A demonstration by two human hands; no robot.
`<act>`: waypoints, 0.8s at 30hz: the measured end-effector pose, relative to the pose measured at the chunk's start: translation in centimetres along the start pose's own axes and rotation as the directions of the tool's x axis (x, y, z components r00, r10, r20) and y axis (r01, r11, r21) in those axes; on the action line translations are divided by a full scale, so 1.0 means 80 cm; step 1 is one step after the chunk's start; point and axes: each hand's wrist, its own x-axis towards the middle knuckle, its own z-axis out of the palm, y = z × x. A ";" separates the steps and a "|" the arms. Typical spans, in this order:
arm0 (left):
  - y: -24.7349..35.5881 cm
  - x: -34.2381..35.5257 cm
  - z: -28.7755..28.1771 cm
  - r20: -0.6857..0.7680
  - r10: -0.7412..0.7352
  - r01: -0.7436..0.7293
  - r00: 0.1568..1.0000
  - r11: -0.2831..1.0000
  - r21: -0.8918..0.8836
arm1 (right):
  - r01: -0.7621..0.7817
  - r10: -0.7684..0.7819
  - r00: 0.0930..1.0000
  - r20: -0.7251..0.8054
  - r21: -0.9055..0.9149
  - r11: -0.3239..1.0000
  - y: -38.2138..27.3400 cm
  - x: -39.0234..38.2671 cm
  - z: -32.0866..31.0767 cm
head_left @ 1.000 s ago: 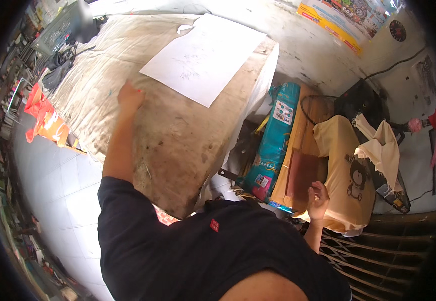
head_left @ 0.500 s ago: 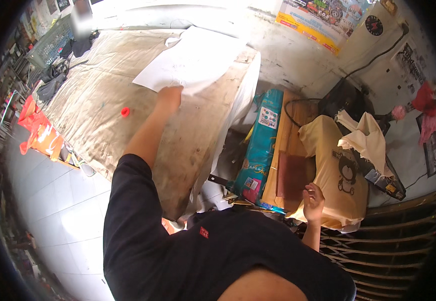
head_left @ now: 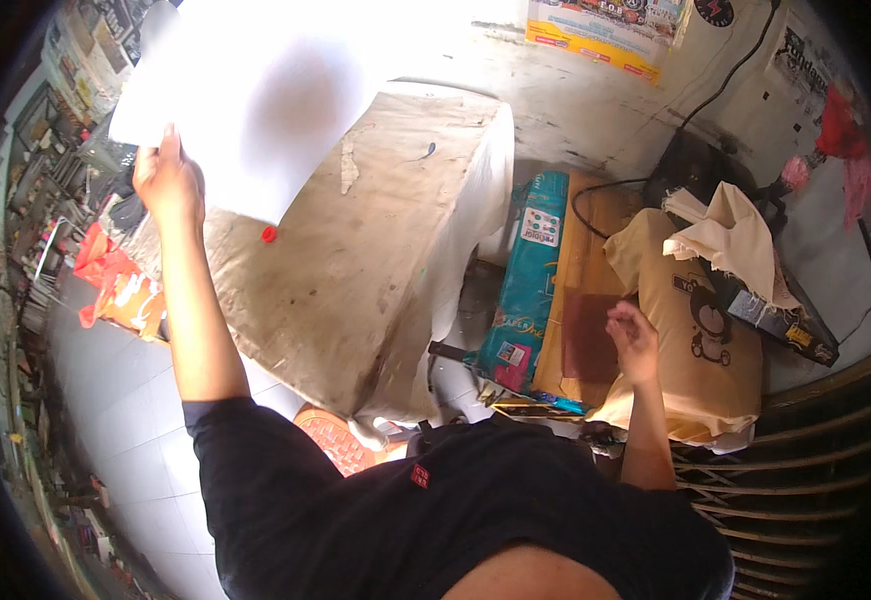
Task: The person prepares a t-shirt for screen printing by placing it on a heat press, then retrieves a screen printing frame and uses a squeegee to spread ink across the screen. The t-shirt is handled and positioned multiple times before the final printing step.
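The cloth-covered table (head_left: pixel 375 260) fills the middle of my view. Above it, at eleven o'clock, I hold up a large white sheet (head_left: pixel 255 100), my left hand (head_left: pixel 167 180) gripping its lower left edge. A tan sack (head_left: pixel 690 340) lies at three o'clock; my right hand (head_left: pixel 633 340) hovers over it, fingers loosely curled, holding nothing. A small red cap (head_left: pixel 269 234) sits on the table.

Single head-worn fisheye view, looking steeply down past torso onto cloth-covered table (head_left: pixel 375 250), rim bending edges.
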 end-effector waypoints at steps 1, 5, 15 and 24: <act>0.020 -0.007 -0.008 0.032 -0.014 0.013 0.999 1.000 0.018 | 0.010 -0.012 0.999 0.031 0.050 0.999 0.002 0.013 0.004; 0.114 -0.063 -0.044 0.049 -0.053 0.046 0.997 0.990 0.136 | -0.014 -0.022 0.982 0.185 0.193 0.981 -0.014 0.053 0.019; 0.372 -0.301 -0.078 -0.019 -0.025 0.030 0.999 0.948 0.316 | -0.230 -0.086 0.798 0.597 0.433 0.871 -0.040 -0.010 -0.049; 0.429 -0.437 -0.135 -0.128 -0.474 0.478 0.871 0.758 0.444 | -0.550 -0.171 0.594 0.786 0.552 0.627 0.022 -0.128 -0.070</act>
